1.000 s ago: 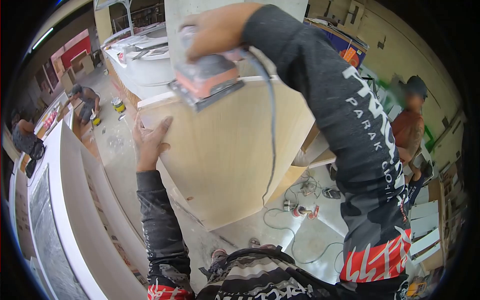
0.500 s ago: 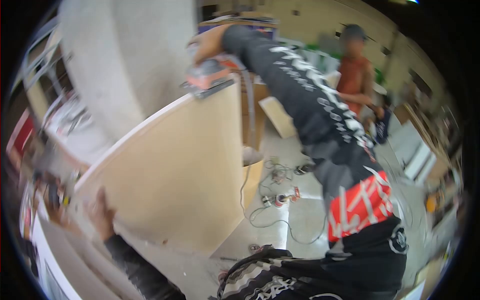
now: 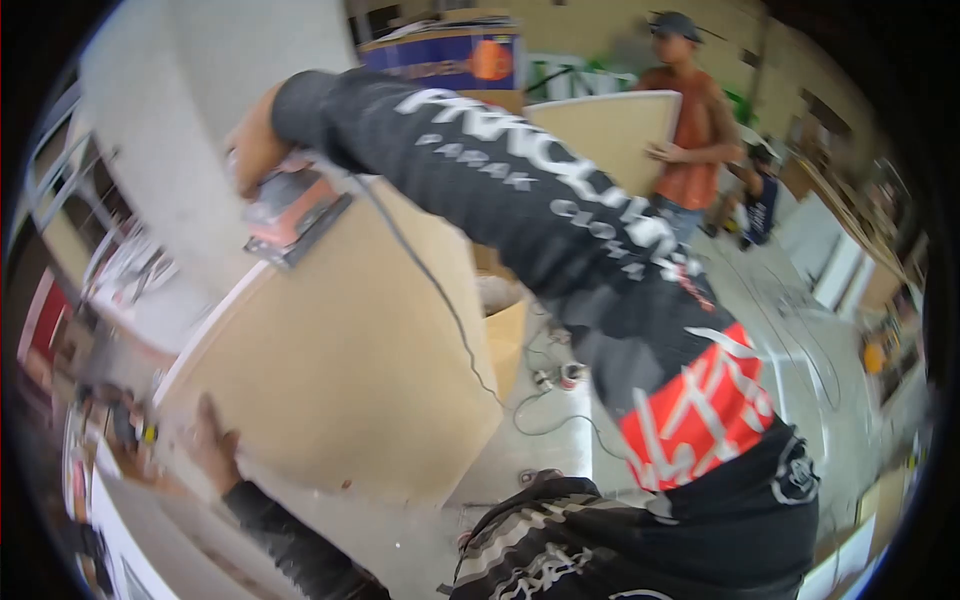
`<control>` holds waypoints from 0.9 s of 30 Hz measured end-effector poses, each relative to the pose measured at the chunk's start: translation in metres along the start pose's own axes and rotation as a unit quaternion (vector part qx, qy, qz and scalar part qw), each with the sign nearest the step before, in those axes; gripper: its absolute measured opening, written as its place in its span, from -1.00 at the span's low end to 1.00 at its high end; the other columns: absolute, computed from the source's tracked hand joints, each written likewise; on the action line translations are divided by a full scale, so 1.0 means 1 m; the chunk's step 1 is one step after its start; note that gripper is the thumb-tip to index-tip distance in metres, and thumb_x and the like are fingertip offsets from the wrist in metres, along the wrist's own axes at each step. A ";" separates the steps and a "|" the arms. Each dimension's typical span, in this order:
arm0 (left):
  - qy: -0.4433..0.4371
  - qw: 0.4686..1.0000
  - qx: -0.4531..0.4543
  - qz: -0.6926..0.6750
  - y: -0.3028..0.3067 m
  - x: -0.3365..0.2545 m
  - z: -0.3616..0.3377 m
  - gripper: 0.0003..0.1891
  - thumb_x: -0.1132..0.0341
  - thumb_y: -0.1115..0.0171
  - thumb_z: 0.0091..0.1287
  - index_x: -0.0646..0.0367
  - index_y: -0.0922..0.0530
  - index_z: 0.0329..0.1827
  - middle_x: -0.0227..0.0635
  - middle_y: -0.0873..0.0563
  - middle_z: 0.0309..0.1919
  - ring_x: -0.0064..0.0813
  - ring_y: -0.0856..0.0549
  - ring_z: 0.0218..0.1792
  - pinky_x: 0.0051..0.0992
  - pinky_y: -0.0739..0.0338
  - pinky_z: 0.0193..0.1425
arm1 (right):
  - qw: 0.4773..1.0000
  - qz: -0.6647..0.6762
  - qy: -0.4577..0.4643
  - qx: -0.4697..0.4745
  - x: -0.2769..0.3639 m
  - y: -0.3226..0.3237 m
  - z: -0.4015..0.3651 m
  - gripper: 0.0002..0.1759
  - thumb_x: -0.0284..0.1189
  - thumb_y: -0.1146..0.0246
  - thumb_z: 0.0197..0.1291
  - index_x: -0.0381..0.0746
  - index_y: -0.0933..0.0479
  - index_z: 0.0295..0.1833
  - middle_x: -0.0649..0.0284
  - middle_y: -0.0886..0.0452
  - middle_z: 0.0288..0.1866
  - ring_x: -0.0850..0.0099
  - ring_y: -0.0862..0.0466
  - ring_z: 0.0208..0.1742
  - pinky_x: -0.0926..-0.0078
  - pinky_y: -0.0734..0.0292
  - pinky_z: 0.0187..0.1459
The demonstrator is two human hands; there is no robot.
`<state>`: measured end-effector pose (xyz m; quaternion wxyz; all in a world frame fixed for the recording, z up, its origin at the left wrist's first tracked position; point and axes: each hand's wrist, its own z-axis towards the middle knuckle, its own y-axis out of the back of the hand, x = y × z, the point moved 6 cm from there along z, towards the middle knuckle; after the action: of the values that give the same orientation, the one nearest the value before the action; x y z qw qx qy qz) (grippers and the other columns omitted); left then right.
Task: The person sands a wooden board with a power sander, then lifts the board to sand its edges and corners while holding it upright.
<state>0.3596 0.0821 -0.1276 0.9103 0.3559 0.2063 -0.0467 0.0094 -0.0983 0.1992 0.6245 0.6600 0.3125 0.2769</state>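
A large pale board with a curved white edge stands in front of me. My right hand is closed around an orange electric sander, whose flat pad lies at the board's upper edge. From the sander a dark cord runs down across the board's face toward the floor. My left hand is at the lower left of the board, its thumb raised and its fingers apart, with nothing held in it. Part of that hand blurs against the board's edge.
A concrete pillar rises just behind the board. A person at the back holds another pale panel; a second person is low down farther right. Cables and a small power tool lie on the tiled floor.
My right hand and the sander have moved left along the board's upper edge. The panel near the person in the back now shows higher up. My left hand stays near the same spot.
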 end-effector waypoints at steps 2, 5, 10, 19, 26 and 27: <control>-0.204 0.971 -0.060 0.109 -0.006 0.011 -0.019 -0.13 0.22 -0.50 0.02 -0.07 -0.52 0.55 -0.30 -0.79 0.07 -0.30 -0.68 -0.04 0.12 -0.14 0.63 | 0.998 -0.028 0.029 -0.056 0.041 0.001 0.000 -0.05 0.01 -0.44 -0.04 -0.04 -0.46 0.54 0.03 -0.69 0.30 0.09 -0.73 0.21 0.11 -0.62 0.22; -0.191 0.974 -0.029 0.114 0.010 -0.054 -0.008 -0.04 0.34 -0.61 -0.20 0.01 -0.54 0.48 -0.25 -0.80 -0.04 -0.31 -0.74 -0.20 0.04 -0.26 0.56 | 0.997 -0.006 0.047 -0.054 0.087 0.006 -0.011 -0.01 -0.04 -0.43 -0.04 -0.03 -0.40 0.59 -0.04 -0.69 0.29 0.11 -0.76 0.14 0.18 -0.69 0.10; 0.127 0.875 -0.064 -0.463 0.042 -0.138 0.007 -0.37 0.31 -0.54 0.13 0.06 -0.60 0.35 -0.29 -0.78 -0.11 -0.26 -0.73 -0.10 0.02 -0.27 0.54 | 0.992 0.017 0.087 -0.089 0.148 0.010 -0.003 -0.08 -0.04 -0.39 0.01 -0.03 -0.42 0.55 -0.01 -0.73 0.15 0.16 -0.79 -0.20 0.21 -0.72 -0.17; 0.060 0.911 -0.065 -0.403 0.041 -0.133 0.010 -0.56 0.29 -0.46 0.35 0.21 -0.59 0.25 -0.30 -0.79 -0.11 -0.39 -0.77 -0.12 -0.24 -0.54 0.33 | 0.991 0.001 0.110 -0.071 0.163 0.007 0.005 -0.31 0.00 -0.38 0.05 -0.06 -0.58 0.30 0.06 -0.77 0.02 0.21 -0.77 -0.10 0.21 -0.68 -0.09; 0.049 0.901 -0.056 -0.428 0.033 -0.118 0.007 -0.49 0.28 -0.49 0.35 0.37 -0.54 0.24 -0.18 -0.77 -0.01 -0.43 -0.74 0.00 -0.40 -0.66 0.05 | 0.996 0.036 -0.058 -0.055 0.033 0.005 -0.034 0.04 0.00 -0.47 -0.07 0.00 -0.36 0.61 -0.11 -0.69 0.27 0.05 -0.77 0.11 0.15 -0.70 0.07; 0.051 0.904 -0.063 -0.421 0.039 -0.122 0.006 -0.49 0.28 -0.49 0.35 0.37 -0.54 0.24 -0.18 -0.77 -0.01 -0.43 -0.74 0.00 -0.40 -0.66 0.05 | 0.995 0.011 -0.030 -0.096 -0.009 0.002 -0.019 0.04 0.00 -0.47 -0.06 0.00 -0.35 0.61 -0.12 -0.69 0.27 0.03 -0.76 0.13 0.15 -0.68 0.10</control>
<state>0.2591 0.0992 -0.0491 0.8145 0.1800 0.3859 -0.3940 -0.0107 -0.0923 0.2022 0.6908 0.6085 0.2584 0.2930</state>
